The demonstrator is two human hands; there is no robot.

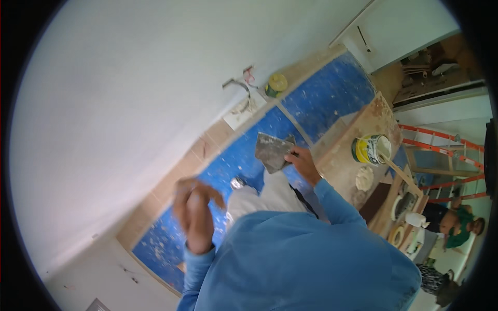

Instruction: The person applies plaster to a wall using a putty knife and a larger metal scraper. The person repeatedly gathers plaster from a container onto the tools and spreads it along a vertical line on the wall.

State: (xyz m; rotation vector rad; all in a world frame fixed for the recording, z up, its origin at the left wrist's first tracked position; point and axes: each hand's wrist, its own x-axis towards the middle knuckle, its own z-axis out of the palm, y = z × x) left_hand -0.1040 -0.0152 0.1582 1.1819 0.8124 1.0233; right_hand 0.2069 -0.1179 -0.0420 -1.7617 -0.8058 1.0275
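Note:
My right hand (303, 163) grips dark, flat scraper blades (271, 151), stained and roughly square, above the blue floor covering (316, 98). My left hand (197, 210) is raised on the left over that covering, smeared by motion, so its fingers and anything in them are unclear. Beside my right hand, a wooden work surface (340, 171) holds a yellow and green bucket (369, 150) with a stick in it and a pale lump of paste (364, 179).
A yellow-green can (276, 85) and a white board (239, 118) lie along the white wall (129, 83), near loose wires. Orange ladders (415, 129) stand at the right, with two co-workers (459, 228) beyond the cluttered work surface. A doorway (430, 67) opens at the upper right.

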